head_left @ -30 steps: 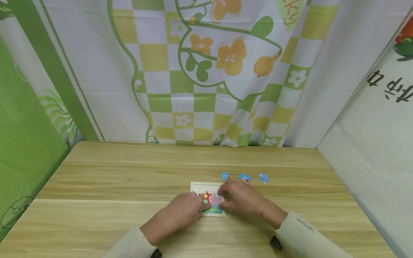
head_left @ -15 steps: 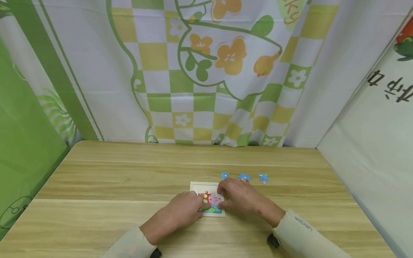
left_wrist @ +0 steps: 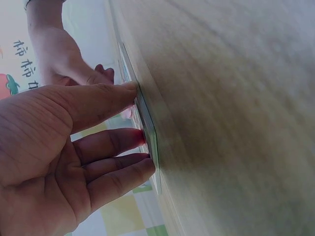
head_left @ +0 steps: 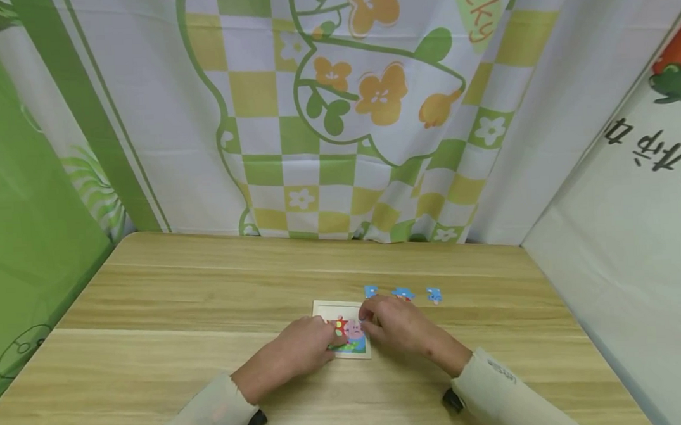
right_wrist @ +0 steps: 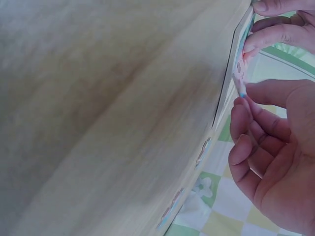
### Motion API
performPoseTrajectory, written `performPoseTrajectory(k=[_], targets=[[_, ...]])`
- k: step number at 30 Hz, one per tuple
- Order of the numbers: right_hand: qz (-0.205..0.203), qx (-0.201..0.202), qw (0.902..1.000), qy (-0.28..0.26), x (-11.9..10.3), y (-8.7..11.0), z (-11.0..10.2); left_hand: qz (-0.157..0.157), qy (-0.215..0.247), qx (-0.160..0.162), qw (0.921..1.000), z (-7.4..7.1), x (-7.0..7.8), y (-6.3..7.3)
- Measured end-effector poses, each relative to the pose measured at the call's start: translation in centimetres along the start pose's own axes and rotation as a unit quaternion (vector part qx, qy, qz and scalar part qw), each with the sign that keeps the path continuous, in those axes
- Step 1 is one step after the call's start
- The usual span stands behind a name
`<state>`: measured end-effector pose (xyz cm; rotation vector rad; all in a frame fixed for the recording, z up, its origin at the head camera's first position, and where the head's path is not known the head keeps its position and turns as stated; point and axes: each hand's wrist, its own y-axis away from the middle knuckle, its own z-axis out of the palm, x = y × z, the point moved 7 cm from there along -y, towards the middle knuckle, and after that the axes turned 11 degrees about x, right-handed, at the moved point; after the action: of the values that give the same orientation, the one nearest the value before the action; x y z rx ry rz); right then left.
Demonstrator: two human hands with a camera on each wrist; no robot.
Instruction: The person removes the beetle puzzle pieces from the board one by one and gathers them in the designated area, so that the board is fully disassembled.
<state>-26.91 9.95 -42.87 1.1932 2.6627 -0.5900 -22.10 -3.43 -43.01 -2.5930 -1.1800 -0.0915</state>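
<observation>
A small wooden jigsaw tray with a pink pig picture lies on the table. My left hand rests at its left side, thumb and nearly straight fingertips pressing on the tray and its pieces, as the left wrist view shows with the tray edge. Over the tray's right side, my right hand pinches a jigsaw piece with part of the pink face between thumb and index finger. That piece tilts up from the tray in the right wrist view. Its other fingers curl loosely. The tray's upper part shows bare, pale wood.
Behind my right hand lie three loose blue jigsaw pieces in a row: a left one, a middle one partly covered by the hand, and a right one. A patterned curtain hangs at the wooden table's back edge.
My right thumb has moved up slightly along the tray's right side, and the pig face piece has shifted and tilted with it. My left hand has stayed in place.
</observation>
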Motion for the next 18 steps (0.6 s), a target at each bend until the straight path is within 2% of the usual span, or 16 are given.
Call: performPoseTrajectory(k=[5,12,18], targets=[[0.002,0.021,0.9997,-0.009,0.10,-0.15,-0.22,-0.008,0.008,-0.002,0.9999,-0.12,-0.05,-0.03],[0.010,0.031,0.9993,-0.020,0.04,-0.24,-0.26,-0.005,0.000,-0.005,1.0000,-0.13,-0.05,-0.03],[0.029,0.031,0.9977,-0.053,0.15,-0.16,-0.14,-0.007,0.002,-0.005,1.0000,-0.10,-0.12,0.05]])
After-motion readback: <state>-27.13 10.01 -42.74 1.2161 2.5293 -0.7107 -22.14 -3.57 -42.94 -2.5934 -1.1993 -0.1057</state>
